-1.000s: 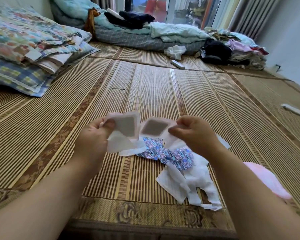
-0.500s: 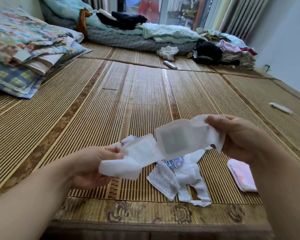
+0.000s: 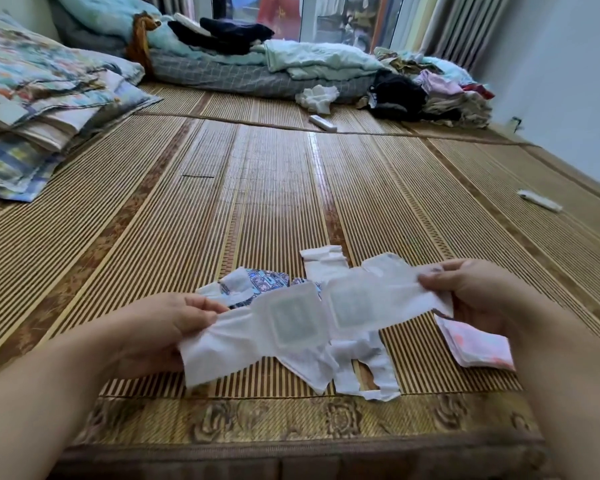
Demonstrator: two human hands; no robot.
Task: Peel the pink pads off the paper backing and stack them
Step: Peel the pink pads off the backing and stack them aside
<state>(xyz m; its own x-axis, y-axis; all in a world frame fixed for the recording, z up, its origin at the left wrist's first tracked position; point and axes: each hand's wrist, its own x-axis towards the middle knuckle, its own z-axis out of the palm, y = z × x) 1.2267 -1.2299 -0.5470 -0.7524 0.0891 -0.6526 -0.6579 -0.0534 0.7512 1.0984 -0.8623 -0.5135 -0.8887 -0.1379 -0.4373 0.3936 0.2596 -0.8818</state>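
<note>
view: head, the only one
mat (image 3: 291, 202): striped bamboo, covers the floor; floral border along the 6 o'clock edge
quilts (image 3: 42, 98): folded pile, 10 o'clock
bedding (image 3: 257, 71): 12 o'clock, dark clothes (image 3: 229, 34) on top
clothes heap (image 3: 430, 91): 1 o'clock, below the curtain (image 3: 447, 26)
rag (image 3: 317, 97): white, 12 o'clock, at the bedding's edge; small white bar (image 3: 323, 123) just beside it
stick (image 3: 539, 201): white, 3 o'clock, alone on the mat
wrapper (image 3: 267, 280): blue patterned, 6 o'clock, on the mat
scraps (image 3: 354, 368): white peeled backing, 6 o'clock, on the mat
in the way: strip (image 3: 388, 303) hides part of the wrapper and scraps; right arm (image 3: 568, 393) cuts off the stack's right corner
strip: white, stretched between both hands above the mat, 6 o'clock
pads (image 3: 293, 318): two squares side by side mid-strip, pale from this side
pink stack (image 3: 478, 344): 4 o'clock, flat on the mat, just below the right hand; touching the strip or not, cannot tell
left hand (image 3: 160, 327): 7 o'clock, thumb over fingers, pinches the strip's left end
right hand (image 3: 471, 292): 4 o'clock, fingers curled, pinches the strip's right end
</note>
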